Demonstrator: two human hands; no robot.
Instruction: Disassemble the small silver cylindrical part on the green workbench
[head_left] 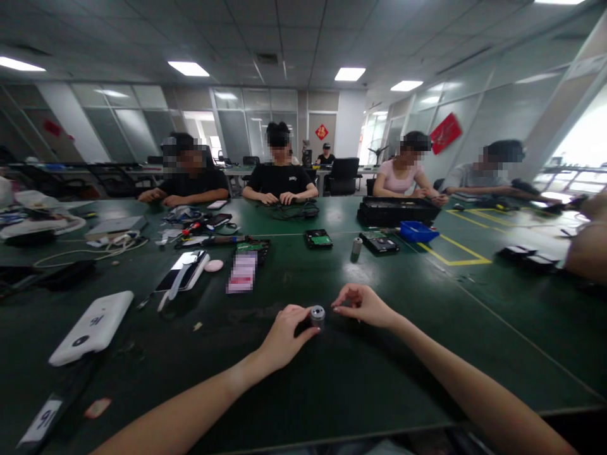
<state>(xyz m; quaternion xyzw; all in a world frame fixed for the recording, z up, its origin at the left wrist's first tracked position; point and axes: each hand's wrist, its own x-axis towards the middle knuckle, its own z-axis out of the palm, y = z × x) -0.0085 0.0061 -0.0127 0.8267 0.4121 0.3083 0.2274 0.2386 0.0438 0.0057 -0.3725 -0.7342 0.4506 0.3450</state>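
A small grey metal cylinder (317, 318), looking like a motor with a hole in its top, stands upright near the table's front. My left hand (286, 335) grips it from the left between thumb and fingers. Just right of it, apart from the cylinder, is my right hand (364, 306). Its fingers are curled, with thumb and fingertip close together in a pinch; whatever may be between them is too small to make out. A second metal cylinder (356, 246) stands farther back on the green table (403, 392).
Hard drives (318, 239) lie beyond my hands, with a blue bin (419, 232) and black case (398, 211) at back right. To the left are a phone (241, 273), a white power bank (92, 328), cables and tools. Several people sit across the table.
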